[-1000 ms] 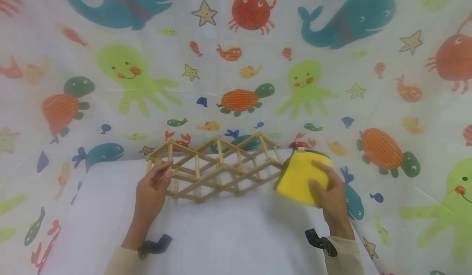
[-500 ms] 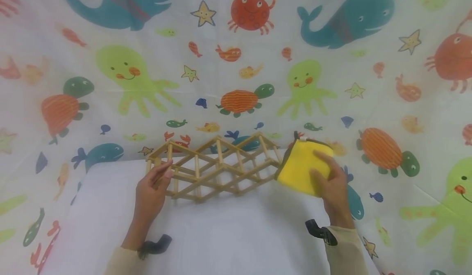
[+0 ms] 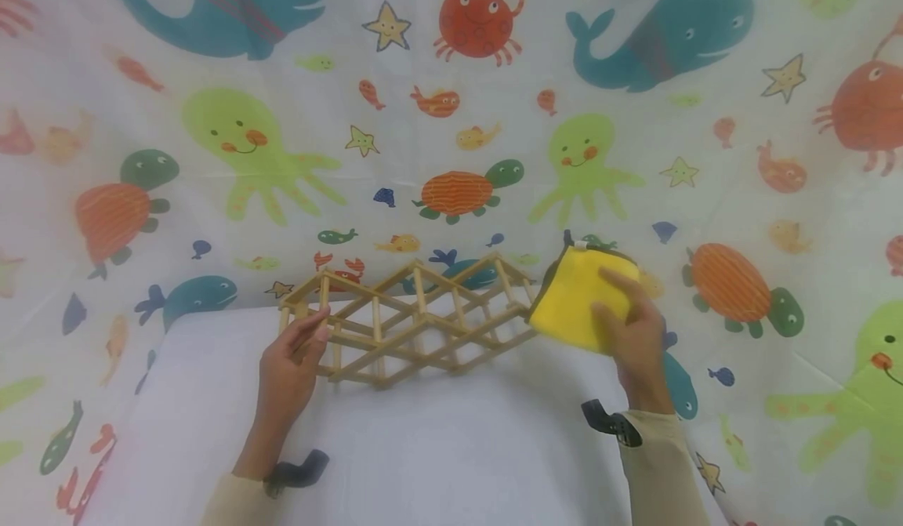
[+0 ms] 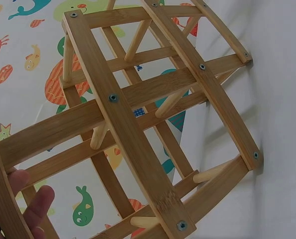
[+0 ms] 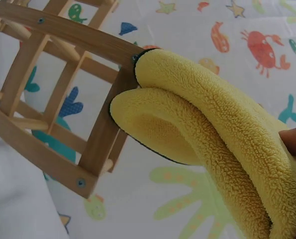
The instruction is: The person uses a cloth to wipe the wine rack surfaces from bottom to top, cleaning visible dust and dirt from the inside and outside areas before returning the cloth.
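Observation:
A wooden lattice rack [image 3: 377,320], made of crossed slats and round dowels, stands stretched out on the white table. My left hand [image 3: 288,373] holds its left end, fingers and thumb about an end slat [image 4: 3,191] in the left wrist view. My right hand [image 3: 635,342] grips a folded yellow cloth [image 3: 574,299] with a dark edge and a small white tag. In the right wrist view, the fluffy cloth [image 5: 227,124] lies against the end slat [image 5: 108,124] at the rack's right end. Most of the right hand is outside that view.
The white table [image 3: 437,448] lies beneath the rack and in front of it. Behind and at both sides hangs a white sheet [image 3: 494,95] printed with sea animals. Dark camera mounts [image 3: 299,469] sit on both wrists.
My right hand has moved upward with the yellow cloth, along the rack's right end. The left hand and the rack stay where they were.

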Demonstrator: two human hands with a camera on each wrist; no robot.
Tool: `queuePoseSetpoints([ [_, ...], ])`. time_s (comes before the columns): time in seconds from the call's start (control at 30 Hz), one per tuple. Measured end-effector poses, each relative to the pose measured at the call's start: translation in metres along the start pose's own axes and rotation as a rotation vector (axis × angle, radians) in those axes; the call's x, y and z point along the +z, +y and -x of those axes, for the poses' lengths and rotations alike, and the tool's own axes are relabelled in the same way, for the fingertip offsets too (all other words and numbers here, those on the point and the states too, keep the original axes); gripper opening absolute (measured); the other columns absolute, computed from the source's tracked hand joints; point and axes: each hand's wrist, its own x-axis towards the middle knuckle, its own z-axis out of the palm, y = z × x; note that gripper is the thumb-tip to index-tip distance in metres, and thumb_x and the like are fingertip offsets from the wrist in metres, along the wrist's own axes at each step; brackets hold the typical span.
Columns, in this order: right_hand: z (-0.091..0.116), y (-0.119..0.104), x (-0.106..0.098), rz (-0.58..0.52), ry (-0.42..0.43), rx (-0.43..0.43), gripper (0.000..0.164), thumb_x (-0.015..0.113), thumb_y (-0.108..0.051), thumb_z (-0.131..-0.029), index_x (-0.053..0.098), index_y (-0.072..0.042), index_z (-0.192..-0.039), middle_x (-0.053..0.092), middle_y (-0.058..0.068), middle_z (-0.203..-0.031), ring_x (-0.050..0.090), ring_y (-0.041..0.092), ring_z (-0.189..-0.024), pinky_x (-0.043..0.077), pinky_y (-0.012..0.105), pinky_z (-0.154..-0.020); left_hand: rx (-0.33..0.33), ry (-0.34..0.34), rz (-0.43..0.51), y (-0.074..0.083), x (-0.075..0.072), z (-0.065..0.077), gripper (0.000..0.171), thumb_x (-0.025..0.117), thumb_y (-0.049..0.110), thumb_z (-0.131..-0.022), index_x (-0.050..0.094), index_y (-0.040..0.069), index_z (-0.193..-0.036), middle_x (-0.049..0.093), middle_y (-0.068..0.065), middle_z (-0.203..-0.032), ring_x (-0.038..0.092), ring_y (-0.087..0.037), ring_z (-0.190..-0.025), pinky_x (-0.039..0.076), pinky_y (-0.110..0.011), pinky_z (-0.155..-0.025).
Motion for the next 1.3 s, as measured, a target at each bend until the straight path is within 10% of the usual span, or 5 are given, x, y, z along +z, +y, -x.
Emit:
queuePoseSetpoints([
  [0.67,-0.022,-0.015,0.009,-0.112,-0.015,-0.168,0.049,0.076,-0.011,-0.098,0.066,-0.021,-0.145,0.062,0.005,-0.121,0.070,0.019,-0.092,0.064,0.025,-0.070,-0.019,0.006,-0.014,0.003,0.001,0.003,0.034,0.062,0.032,-0.109,0.068,0.028,-0.141,0.070,0.008,-0.145,0.059,0.014,-0.126,0.044,-0.003,-0.099],
  [0.9,-0.028,-0.015,0.017,-0.181,-0.055,-0.174,0.049,0.074,-0.005,-0.098,0.066,-0.015,-0.145,0.062,0.006,-0.121,0.070,0.018,-0.097,0.064,0.025,-0.074,-0.021,-0.001,-0.018,0.004,0.001,0.004,0.037,0.059,0.040,-0.109,0.067,0.028,-0.143,0.069,0.007,-0.146,0.066,-0.020,-0.136,0.044,-0.004,-0.099],
  [1.3,-0.037,-0.014,0.029,-0.107,-0.101,-0.183,0.047,0.071,-0.010,-0.102,0.064,-0.017,-0.147,0.064,0.000,-0.127,0.072,0.015,-0.104,0.064,0.024,-0.079,-0.016,0.007,-0.047,0.004,0.002,0.004,0.039,0.059,0.042,-0.109,0.067,0.025,-0.143,0.069,0.005,-0.147,0.065,-0.021,-0.137,0.046,-0.011,-0.103],
])
